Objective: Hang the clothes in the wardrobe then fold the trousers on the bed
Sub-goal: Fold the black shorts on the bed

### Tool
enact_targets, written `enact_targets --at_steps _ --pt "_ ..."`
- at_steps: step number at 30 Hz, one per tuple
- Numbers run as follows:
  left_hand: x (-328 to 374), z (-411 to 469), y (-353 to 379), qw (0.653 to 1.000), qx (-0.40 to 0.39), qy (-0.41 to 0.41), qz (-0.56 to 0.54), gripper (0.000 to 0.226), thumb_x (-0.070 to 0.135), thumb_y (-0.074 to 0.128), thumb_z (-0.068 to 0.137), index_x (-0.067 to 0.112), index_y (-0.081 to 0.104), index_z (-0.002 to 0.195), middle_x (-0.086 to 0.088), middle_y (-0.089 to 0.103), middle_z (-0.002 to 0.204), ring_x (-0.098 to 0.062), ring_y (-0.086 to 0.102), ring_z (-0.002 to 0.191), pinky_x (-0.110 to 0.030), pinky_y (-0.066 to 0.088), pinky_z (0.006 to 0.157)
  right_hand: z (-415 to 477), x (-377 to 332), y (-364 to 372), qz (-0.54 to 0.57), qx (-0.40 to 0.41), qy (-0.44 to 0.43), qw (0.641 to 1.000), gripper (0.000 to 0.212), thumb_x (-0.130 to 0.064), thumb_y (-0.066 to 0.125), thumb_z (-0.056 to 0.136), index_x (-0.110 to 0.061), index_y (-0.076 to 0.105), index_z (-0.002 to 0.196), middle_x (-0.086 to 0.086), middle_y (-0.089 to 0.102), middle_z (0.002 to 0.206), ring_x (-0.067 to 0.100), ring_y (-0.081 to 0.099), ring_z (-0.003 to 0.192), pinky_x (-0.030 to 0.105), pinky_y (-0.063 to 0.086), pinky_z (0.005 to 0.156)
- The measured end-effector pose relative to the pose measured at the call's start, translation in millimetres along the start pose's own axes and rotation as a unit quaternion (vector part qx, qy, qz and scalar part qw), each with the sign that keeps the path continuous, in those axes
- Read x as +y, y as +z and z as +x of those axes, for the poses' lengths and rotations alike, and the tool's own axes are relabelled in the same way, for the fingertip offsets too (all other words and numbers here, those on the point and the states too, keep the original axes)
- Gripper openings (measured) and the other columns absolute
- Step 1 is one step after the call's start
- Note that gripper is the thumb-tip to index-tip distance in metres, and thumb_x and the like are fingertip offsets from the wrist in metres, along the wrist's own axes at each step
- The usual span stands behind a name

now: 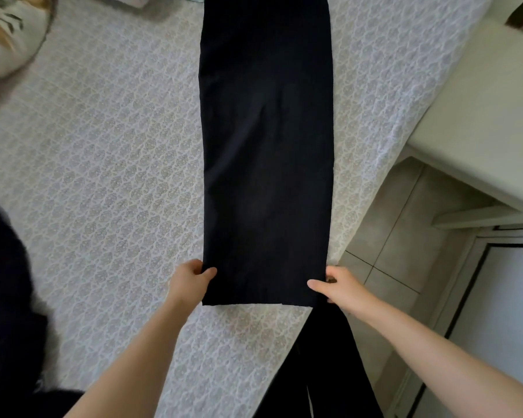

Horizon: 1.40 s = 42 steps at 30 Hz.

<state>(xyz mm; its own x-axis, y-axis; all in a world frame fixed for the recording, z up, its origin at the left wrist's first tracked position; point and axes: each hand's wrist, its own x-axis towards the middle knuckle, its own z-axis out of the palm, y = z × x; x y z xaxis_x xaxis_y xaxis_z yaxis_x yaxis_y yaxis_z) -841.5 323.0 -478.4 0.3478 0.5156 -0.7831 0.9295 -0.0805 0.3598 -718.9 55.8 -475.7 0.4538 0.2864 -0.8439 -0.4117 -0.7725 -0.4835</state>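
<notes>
Bottom centre of frame: a strip of dark cloth (329, 372) is seen running down past the bed edge; whether it belongs to the same garment can't be told. A dark blurred mass (7, 297) at lower left is not identified. Just above, the near hem of the trousers (266, 146) is held at both corners. Left hand (190, 282): grip closed on the lower-left corner, thumb laid on top, fingers curled round the edge. Right hand (338, 286): grip closed on the lower-right corner, thumb laid flat across the cloth, fingers tucked in at the side. Both grips are clamped on fabric and nothing else is held. The corners are judged to be taken this way so the hem is kept square and taut and can be carried up as one edge for the fold. The trousers are laid flat on the bed (103, 146), legs apparently stacked into one long panel, run from lower centre straight up and out of the top of frame; the far end is not visible. The panel is placed near the bed's right-hand edge, with tiled floor (389, 236) beyond it. One faint crease is seen at mid-panel. Step judged: first fold about to be started. Further up, a pale cushion (10, 40) is seen at upper left and white furniture (480, 116) at upper right, both apart from the trousers.
</notes>
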Motion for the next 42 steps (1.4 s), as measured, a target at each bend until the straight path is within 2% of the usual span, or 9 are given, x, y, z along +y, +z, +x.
enact_targets --at_steps 10,14,19,21,25,29,33,36,42 --pt "-6 -18 -14 0.986 -0.093 0.029 -0.138 0.018 0.019 0.062 0.096 0.003 0.069 0.101 -0.01 0.074 0.099 -0.027 0.07 0.099 -0.043 0.055 0.093 -7 -12 9 0.178 0.049 0.062 0.981 0.014 -0.018 0.057 0.096 -0.008 0.067 0.098 0.01 0.073 0.102 0.027 0.069 0.095 0.044 0.054 0.091" --pt "-18 -37 -31 0.923 -0.229 0.012 -0.309 0.027 0.011 0.053 0.099 -0.002 0.064 0.121 -0.011 0.07 0.12 -0.026 0.066 0.114 -0.043 0.049 0.098 -35 -4 0 0.324 0.065 -0.005 0.944 0.016 -0.006 0.055 0.094 0.0 0.069 0.098 0.007 0.076 0.092 0.019 0.072 0.082 0.027 0.054 0.071" --pt "-38 -45 -15 0.977 -0.135 -0.021 -0.163 0.016 0.001 0.059 0.095 0.004 0.067 0.108 -0.009 0.074 0.104 -0.025 0.07 0.102 -0.037 0.057 0.087 -40 31 12 0.142 0.05 0.062 0.987 0.017 -0.006 0.054 0.097 0.0 0.065 0.087 0.008 0.068 0.081 0.022 0.064 0.072 0.028 0.049 0.063" --pt "-45 -48 0 0.983 -0.14 -0.038 -0.112 0.019 0.0 0.058 0.095 0.01 0.065 0.11 -0.007 0.072 0.106 -0.022 0.07 0.1 -0.041 0.057 0.091 -37 43 20 0.084 0.034 0.084 0.992 0.011 -0.008 0.051 0.098 -0.01 0.06 0.104 0.004 0.068 0.095 0.02 0.065 0.082 0.035 0.053 0.072" --pt "-47 -55 9 0.984 -0.113 -0.065 -0.121 0.022 0.005 0.056 0.096 0.016 0.052 0.115 -0.01 0.068 0.11 -0.023 0.07 0.094 -0.047 0.056 0.09 -46 42 27 0.056 0.064 0.045 0.995 0.046 -0.014 0.054 0.095 -0.032 0.027 0.127 0.002 0.063 0.111 0.018 0.066 0.091 0.032 0.055 0.075" --pt "-28 -60 -6 0.977 -0.109 -0.052 -0.175 0.041 0.01 0.055 0.098 0.025 0.036 0.13 -0.011 0.071 0.104 -0.027 0.071 0.092 -0.039 0.057 0.077 -55 20 19 0.103 0.072 -0.005 0.992 0.062 -0.01 0.056 0.093 -0.046 0.021 0.129 0.011 0.067 0.09 0.015 0.063 0.071 0.03 0.053 0.065" --pt "12 -54 -40 0.966 -0.142 -0.034 -0.212 0.039 0.007 0.052 0.099 0.036 0.044 0.125 -0.015 0.075 0.095 -0.032 0.073 0.079 -0.037 0.058 0.064 -56 -21 -7 0.172 0.046 -0.029 0.984 0.044 0.002 0.051 0.091 -0.031 0.056 0.12 0.014 0.054 0.07 0.014 0.053 0.06 0.026 0.05 0.056" --pt "50 -39 -63 0.954 -0.168 -0.021 -0.246 0.02 0.005 0.051 0.098 0.012 0.066 0.109 -0.017 0.066 0.092 -0.021 0.066 0.065 -0.029 0.057 0.058 -49 -60 -32 0.24 0.083 -0.011 0.967 0.028 -0.002 0.048 0.093 -0.015 0.073 0.095 0.011 0.063 0.083 0.021 0.061 0.073 0.033 0.056 0.069" --pt "118 10 -82 0.905 -0.107 -0.006 -0.412 0.021 0.013 0.045 0.101 0.008 0.062 0.112 -0.006 0.069 0.085 -0.019 0.066 0.077 -0.031 0.052 0.077 -5 -127 -92 0.426 0.108 -0.071 0.895 0.019 -0.023 0.047 0.1 -0.014 0.056 0.114 0.015 0.073 0.094 0.027 0.072 0.087 0.039 0.058 0.079"
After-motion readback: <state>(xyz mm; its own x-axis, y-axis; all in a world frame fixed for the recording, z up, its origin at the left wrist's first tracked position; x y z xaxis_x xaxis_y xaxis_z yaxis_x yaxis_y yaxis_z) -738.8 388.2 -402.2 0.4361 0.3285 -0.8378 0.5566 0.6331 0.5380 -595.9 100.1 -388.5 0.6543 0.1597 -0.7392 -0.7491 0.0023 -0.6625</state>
